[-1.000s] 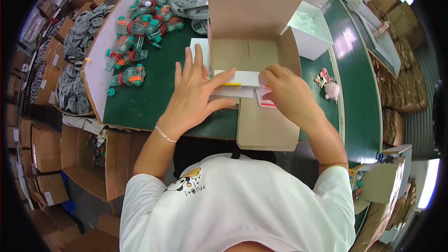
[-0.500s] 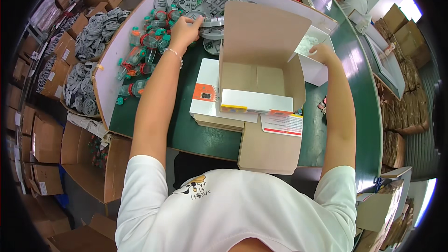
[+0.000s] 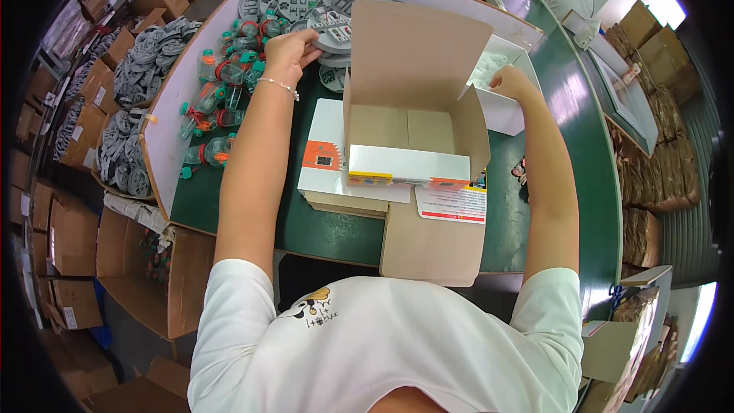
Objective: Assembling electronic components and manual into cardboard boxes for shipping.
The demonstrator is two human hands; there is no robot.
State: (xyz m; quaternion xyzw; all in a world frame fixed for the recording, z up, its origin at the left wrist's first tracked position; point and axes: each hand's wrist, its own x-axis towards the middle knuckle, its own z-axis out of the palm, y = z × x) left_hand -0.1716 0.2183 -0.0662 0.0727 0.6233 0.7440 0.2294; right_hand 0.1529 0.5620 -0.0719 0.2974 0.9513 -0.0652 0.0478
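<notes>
At the far side of the table my left hand (image 3: 289, 55) is closed on the edge of a round grey tray (image 3: 333, 35) with small parts on its face. More round grey trays (image 3: 297, 4) lie piled around it. My right hand (image 3: 514, 82) reaches into a white box (image 3: 511, 112) of small white pieces (image 3: 487, 69), its fingers pinched together; whatever they hold is hidden. Between my hands stands an open carton (image 3: 409, 164), brown inside and white outside, its lid raised and its inside bare. Under it lies a stack of flat printed cartons (image 3: 325, 164).
Clear bottles with green caps and red bands (image 3: 218, 99) crowd the table's left side, inside a low white wall (image 3: 164, 118). Cardboard boxes of grey rings (image 3: 126, 153) stand left of it. Small coloured pieces (image 3: 520, 172) lie right of the carton. Other people sit beyond.
My left hand has tipped the round tray, so its face now shows. The fingers of my right hand have gone deeper into the white box. The whole view has shifted slightly.
</notes>
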